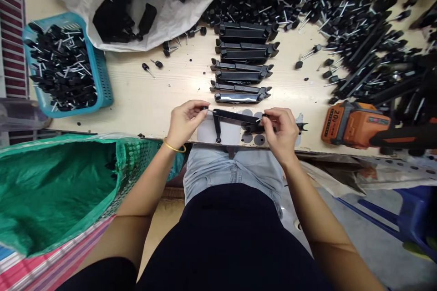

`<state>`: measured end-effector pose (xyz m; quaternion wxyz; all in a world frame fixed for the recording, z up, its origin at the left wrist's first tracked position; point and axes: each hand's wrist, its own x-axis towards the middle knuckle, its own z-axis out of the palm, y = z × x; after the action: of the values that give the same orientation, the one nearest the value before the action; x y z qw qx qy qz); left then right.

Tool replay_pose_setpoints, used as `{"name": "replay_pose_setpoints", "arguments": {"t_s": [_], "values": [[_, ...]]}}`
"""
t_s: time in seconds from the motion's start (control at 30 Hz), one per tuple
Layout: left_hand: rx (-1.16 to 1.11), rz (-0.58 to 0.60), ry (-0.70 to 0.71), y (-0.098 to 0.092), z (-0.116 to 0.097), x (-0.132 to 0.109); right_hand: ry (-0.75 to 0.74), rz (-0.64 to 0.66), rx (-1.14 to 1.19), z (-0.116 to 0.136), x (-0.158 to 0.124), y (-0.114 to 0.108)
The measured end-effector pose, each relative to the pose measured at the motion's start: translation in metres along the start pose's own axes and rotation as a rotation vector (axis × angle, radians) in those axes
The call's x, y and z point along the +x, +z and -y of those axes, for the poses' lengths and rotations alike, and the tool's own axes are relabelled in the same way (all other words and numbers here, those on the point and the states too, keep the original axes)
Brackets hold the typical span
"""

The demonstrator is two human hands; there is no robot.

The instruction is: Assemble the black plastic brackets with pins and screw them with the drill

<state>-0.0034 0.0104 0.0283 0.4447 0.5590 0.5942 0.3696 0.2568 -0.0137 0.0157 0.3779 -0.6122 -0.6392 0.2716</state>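
My left hand (186, 122) pinches a black-knobbed screw (210, 110), its metal shank pointing at the left end of a black plastic bar (235, 116). At the bar's other end, my right hand (282, 132) has its fingers closed on a second black-knobbed screw (258, 120). A shorter black piece (217, 128) hangs down from the bar's left end toward the table edge. More black parts lie under and beside my right fingers, partly covered. Just beyond my hands, several folded black bracket assemblies (239, 98) are stacked in a column.
On the left stands a blue basket (106, 79) of knobbed screws, near a white sack (150, 41) holding black parts. Loose screws (262, 9) heap along the back and right. An orange battery tool (357, 125) lies right. Below left, a green sack (58, 191) gapes open.
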Motion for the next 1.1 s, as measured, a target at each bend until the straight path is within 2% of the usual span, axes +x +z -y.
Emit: {"name": "replay_pose_setpoints", "arguments": {"t_s": [0.07, 0.13, 0.3, 0.47, 0.57, 0.73, 0.97, 1.1], "values": [[0.074, 0.002, 0.033, 0.005, 0.002, 0.004, -0.146, 0.047, -0.125, 0.005, -0.001, -0.001], [0.16, 0.004, 0.067, 0.004, 0.003, 0.009, -0.224, 0.098, -0.185, 0.008, -0.002, -0.001], [0.4, 0.073, 0.17, 0.005, -0.009, 0.01, -0.174, 0.046, -0.227, 0.002, -0.003, 0.002], [0.637, 0.144, 0.352, 0.014, -0.009, 0.006, -0.255, 0.048, -0.21, -0.012, -0.007, 0.006], [0.612, 0.172, 0.409, 0.011, 0.006, 0.011, -0.255, 0.085, -0.245, -0.026, -0.013, 0.007], [0.469, 0.282, 0.427, 0.006, 0.024, 0.025, -0.342, 0.294, -0.446, -0.052, -0.023, 0.005], [0.515, 0.305, 0.369, 0.006, 0.018, 0.029, -0.279, 0.335, -0.521, -0.061, -0.023, 0.008], [0.665, 0.376, 0.378, 0.004, 0.007, 0.032, -0.339, 0.345, -0.546, -0.061, -0.019, 0.007]]}}
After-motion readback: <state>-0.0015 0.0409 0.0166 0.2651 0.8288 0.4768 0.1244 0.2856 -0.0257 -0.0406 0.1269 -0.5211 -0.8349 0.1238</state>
